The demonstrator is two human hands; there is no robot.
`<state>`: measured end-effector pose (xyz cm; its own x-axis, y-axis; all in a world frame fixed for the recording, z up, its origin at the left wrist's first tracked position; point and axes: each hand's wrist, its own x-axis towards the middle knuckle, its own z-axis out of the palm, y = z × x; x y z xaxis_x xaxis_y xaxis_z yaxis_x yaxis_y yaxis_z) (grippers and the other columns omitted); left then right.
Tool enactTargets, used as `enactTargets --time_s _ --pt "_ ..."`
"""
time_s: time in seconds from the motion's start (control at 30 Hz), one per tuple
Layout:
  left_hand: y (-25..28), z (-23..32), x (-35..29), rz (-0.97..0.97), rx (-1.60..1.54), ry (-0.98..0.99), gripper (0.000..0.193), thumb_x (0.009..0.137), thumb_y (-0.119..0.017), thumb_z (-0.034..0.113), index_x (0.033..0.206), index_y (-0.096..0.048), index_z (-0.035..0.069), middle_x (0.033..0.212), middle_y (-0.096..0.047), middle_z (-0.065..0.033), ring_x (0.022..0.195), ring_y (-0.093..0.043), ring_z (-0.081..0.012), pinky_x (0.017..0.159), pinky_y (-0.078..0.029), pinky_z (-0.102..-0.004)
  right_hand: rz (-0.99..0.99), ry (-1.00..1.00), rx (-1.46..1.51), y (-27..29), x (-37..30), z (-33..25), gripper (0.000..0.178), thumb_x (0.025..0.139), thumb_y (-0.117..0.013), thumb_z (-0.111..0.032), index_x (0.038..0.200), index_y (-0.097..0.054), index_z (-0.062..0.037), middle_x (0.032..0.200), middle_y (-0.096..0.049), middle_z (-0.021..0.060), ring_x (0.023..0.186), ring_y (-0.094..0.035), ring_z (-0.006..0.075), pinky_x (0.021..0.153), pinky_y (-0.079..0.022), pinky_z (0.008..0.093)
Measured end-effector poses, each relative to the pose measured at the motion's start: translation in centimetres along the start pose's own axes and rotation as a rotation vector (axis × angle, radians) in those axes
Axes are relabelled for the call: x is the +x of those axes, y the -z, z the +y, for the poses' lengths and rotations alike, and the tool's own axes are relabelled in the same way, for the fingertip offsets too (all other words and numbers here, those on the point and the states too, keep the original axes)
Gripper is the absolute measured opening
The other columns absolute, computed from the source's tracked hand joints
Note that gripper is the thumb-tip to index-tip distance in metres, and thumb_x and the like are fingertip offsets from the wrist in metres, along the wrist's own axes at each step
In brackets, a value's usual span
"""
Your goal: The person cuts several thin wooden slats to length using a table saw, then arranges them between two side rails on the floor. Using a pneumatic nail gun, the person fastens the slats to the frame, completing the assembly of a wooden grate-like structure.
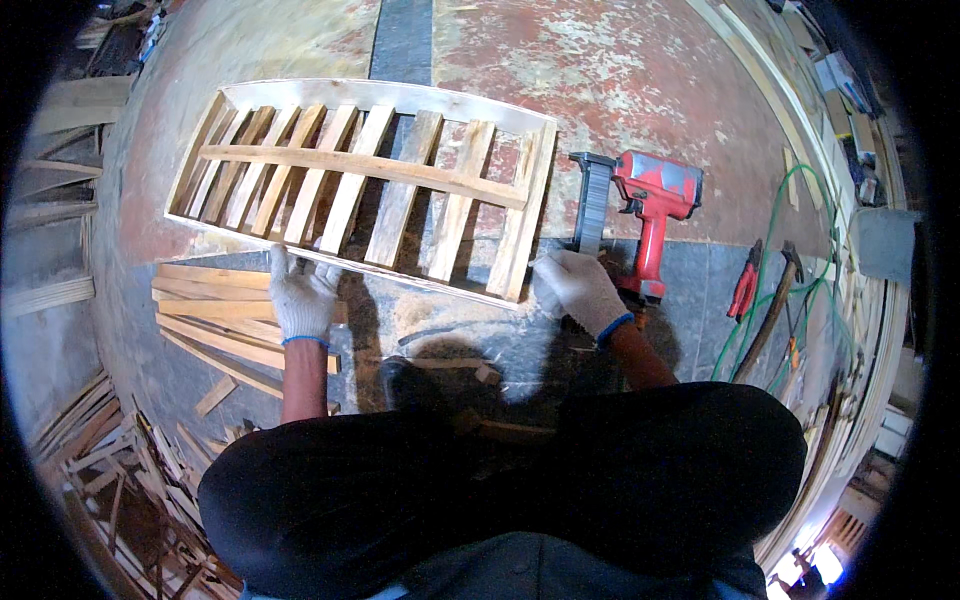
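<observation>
A rectangular wooden slatted frame [405, 197] lies on the floor ahead of me, with several crosswise slats and one long batten over them. Both my hands wear white knit gloves with blue cuffs. My left hand [303, 295] grips the frame's near long side, left of its middle, fingertips against the rail. At the near right corner my right hand [578, 288] is curled against the frame's end; its fingertips are partly hidden. Just beyond that hand stands a red and black nail gun [655, 200], its magazine toward the frame.
Loose wooden strips [225, 310] lie left of my left arm. At the right are red-handled pliers [744, 285], a hammer [770, 310] and a green hose [728, 345]. Scrap wood [120, 470] piles up at lower left; long boards [770, 80] line the right. Sawdust [400, 310] covers floor near the frame.
</observation>
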<state>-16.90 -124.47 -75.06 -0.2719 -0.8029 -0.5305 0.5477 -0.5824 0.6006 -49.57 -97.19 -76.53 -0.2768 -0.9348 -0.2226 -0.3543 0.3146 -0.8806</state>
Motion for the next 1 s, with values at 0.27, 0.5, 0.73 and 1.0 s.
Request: enactTargets --time_s 0.27,0.5,0.73,1.0 --pt "0.7 -0.2 0.4 0.026 0.106 -0.053 0.054 0.102 -0.062 0.051 0.134 -0.055 0.008 0.13 -0.062 -0.0178 0.119 -0.065 -0.0341 0.091 -0.061 -0.0489 0.056 -0.158 0.167 -0.4 0.7 -1.8 0.018 0.091 -0.067 -0.019 0.102 -0.064 -0.0045 0.081 -0.063 0.0139 0.08 -0.068 0.0326 0.07 -0.054 0.0445" --pt "-0.6 1.9 -1.2 -0.007 0.081 -0.162 0.059 0.103 -0.061 0.049 0.137 -0.054 0.002 0.131 -0.061 -0.0177 0.118 -0.064 -0.0317 0.098 -0.058 -0.0462 0.152 -0.121 0.008 1.0 0.6 -5.2 0.025 0.103 -0.058 -0.026 0.102 -0.067 -0.002 0.09 -0.07 0.0185 0.086 -0.071 0.0335 0.075 -0.055 0.0387" --pt "-11.4 6.7 -2.6 -0.284 0.398 -0.326 0.054 0.108 -0.05 0.043 0.136 -0.056 -0.004 0.129 -0.067 -0.0212 0.121 -0.066 -0.0347 0.104 -0.055 -0.0481 0.365 0.15 0.775 6.8 2.3 -8.5 0.048 0.109 -0.041 -0.032 0.133 -0.062 0.0053 0.125 -0.069 0.0204 0.116 -0.065 0.0263 0.102 -0.05 0.04" --pt "-21.0 7.7 8.6 -0.422 0.752 -0.426 0.052 0.104 -0.065 0.026 0.143 -0.051 -0.006 0.118 -0.07 -0.0109 0.099 -0.069 -0.0157 0.092 -0.056 -0.0308 0.518 0.098 -0.086 12.6 10.2 -5.6 0.044 0.101 -0.053 -0.04 0.13 -0.06 -0.0064 0.109 -0.07 0.0221 0.104 -0.069 0.0365 0.086 -0.051 0.0441"
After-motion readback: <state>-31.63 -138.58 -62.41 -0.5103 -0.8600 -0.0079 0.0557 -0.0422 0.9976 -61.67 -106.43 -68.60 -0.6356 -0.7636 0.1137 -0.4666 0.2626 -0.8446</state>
